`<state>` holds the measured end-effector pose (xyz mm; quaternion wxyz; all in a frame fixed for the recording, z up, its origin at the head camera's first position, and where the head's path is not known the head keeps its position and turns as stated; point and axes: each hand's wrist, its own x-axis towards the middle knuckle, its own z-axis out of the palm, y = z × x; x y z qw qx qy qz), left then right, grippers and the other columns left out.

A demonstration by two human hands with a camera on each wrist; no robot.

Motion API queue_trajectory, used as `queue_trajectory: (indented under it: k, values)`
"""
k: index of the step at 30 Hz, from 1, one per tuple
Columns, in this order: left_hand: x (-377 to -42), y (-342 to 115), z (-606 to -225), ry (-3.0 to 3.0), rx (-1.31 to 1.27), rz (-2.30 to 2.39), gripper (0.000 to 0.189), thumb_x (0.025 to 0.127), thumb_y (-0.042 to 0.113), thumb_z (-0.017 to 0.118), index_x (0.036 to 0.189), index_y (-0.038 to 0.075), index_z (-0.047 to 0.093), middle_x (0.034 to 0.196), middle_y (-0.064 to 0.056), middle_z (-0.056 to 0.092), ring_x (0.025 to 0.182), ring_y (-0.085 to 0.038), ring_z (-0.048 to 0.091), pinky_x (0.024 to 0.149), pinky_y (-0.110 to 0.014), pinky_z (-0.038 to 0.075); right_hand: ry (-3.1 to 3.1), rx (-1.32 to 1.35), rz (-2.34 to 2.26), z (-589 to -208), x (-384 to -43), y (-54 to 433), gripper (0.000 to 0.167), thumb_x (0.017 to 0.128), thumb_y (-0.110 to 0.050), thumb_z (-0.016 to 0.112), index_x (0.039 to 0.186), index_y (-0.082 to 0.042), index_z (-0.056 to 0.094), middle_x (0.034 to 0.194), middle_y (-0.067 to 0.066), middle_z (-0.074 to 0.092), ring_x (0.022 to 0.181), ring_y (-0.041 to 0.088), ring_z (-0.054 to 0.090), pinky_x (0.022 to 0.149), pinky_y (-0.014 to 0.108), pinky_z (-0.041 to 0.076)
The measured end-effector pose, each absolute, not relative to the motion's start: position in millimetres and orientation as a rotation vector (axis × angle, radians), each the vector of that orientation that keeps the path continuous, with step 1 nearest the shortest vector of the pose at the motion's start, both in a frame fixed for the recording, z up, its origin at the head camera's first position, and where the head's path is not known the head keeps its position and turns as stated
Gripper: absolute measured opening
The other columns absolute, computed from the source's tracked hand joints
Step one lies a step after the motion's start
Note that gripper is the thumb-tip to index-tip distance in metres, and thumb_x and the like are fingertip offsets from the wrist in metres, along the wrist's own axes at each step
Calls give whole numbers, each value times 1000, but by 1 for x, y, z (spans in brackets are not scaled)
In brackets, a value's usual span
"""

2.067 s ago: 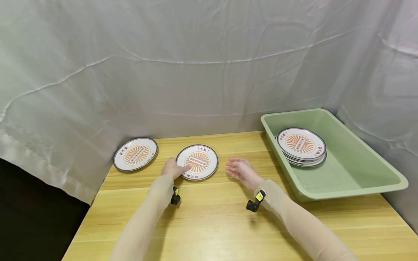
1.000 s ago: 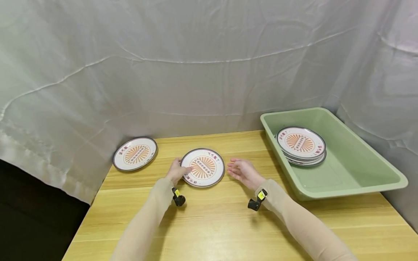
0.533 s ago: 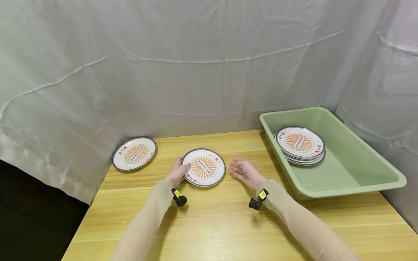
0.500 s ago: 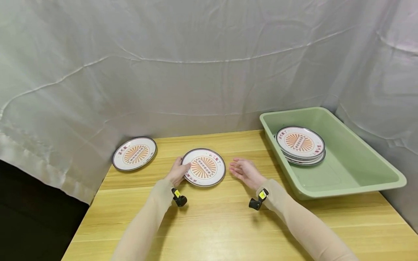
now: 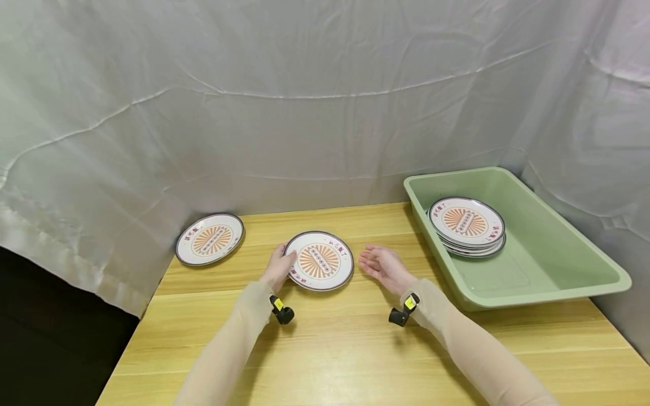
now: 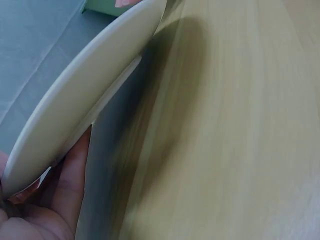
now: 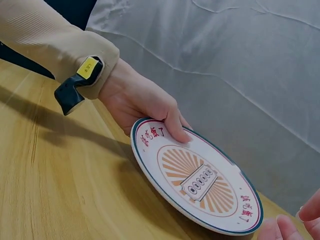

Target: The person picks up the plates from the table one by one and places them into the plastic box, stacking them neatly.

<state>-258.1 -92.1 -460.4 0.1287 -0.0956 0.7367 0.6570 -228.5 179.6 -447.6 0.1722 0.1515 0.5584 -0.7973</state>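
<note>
A white plate [image 5: 319, 261] with an orange sunburst print and a dark rim is held just above the table by my left hand [image 5: 279, 267]. In the right wrist view the thumb lies over the rim of the plate [image 7: 196, 177]. From the left wrist view, the fingers [image 6: 71, 180] support its pale underside, and its shadow falls on the wood. My right hand [image 5: 387, 267] hovers to the right of the plate, fingers loosely bent and holding nothing. Its fingertips [image 7: 280, 230] show close to the plate's far rim in the right wrist view.
A green tub [image 5: 538, 276] stands on the right with a stack of matching plates [image 5: 467, 224] inside. At the back left of the wooden table [image 5: 325, 349] lies another such plate [image 5: 210, 239]. A grey curtain [image 5: 304, 141] hangs behind the table.
The left hand has gripped the plate's left edge, lifted it and drawn it slightly right and toward me, with the plate turned a little. The right hand has shifted slightly right.
</note>
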Motion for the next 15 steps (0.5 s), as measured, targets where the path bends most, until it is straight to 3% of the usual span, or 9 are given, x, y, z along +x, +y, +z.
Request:
queue_trajectory:
  k: [3,8,15]
  values:
    - [-259,-90,-459,2154,-275,1911,52,107,16,39,157,6,28,153,-19,44,117,-21,57,89,-20,53,1586,436,-2262,-448,-229,181,58,96,3,41,153,4,31,155,28,39,134,33,50,120,40,40]
    - [-258,-84,-452,2153,-276,1923,51,108,16,36,156,4,29,154,-19,44,128,-27,52,111,-35,46,1586,432,-2259,-450,-230,183,58,96,3,40,154,4,31,155,27,40,128,29,53,118,37,42]
    - [-255,-75,-439,2111,-288,1980,52,107,17,38,157,3,28,154,-17,44,131,-24,50,117,-38,42,1589,418,-2273,-450,-230,187,56,97,-1,39,152,5,32,151,26,42,112,19,59,112,32,47]
